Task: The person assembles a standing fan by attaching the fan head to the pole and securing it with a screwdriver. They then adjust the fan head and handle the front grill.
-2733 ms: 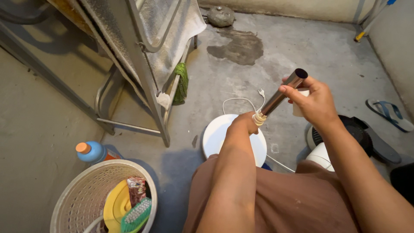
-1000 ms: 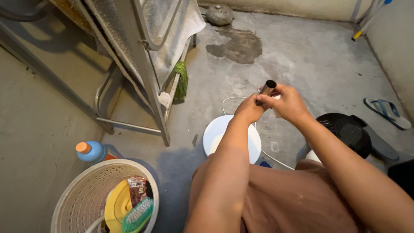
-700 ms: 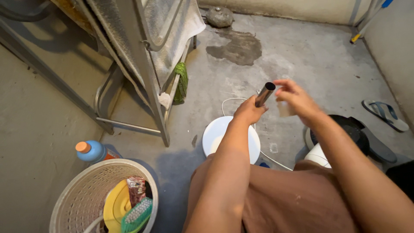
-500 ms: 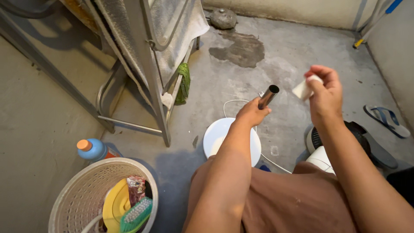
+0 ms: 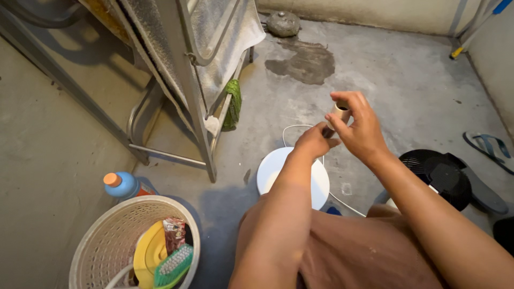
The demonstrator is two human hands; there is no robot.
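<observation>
Two bare hands are meeting over a concrete floor (image 5: 385, 75); the left hand (image 5: 313, 142) is closing around the lower end of a short dark metal tube (image 5: 335, 119), and the right hand (image 5: 361, 128) is curling its fingers (image 5: 348, 99) over the tube's upper, open end; both grips are clamped on the tube, which is tilting slightly and sitting between the two palms. Directly beneath the grip a round white base (image 5: 289, 176) is lying flat on the floor, with a thin white cord (image 5: 292, 131) looping out from behind the left hand. To the right of the grip and lower, a black fan grille (image 5: 433, 174) is resting beside a dark sandal (image 5: 490, 150). To the left of the grip a metal rack (image 5: 187, 101) is standing, draped with a grey cloth (image 5: 225, 48) and a green scrubber (image 5: 233, 104). Well below and left of the grip a cream plastic basket (image 5: 107, 241) is holding a yellow dish (image 5: 147, 254) and a green brush (image 5: 174, 265); a blue bottle (image 5: 122, 185) with an orange cap is standing just beside the basket.
</observation>
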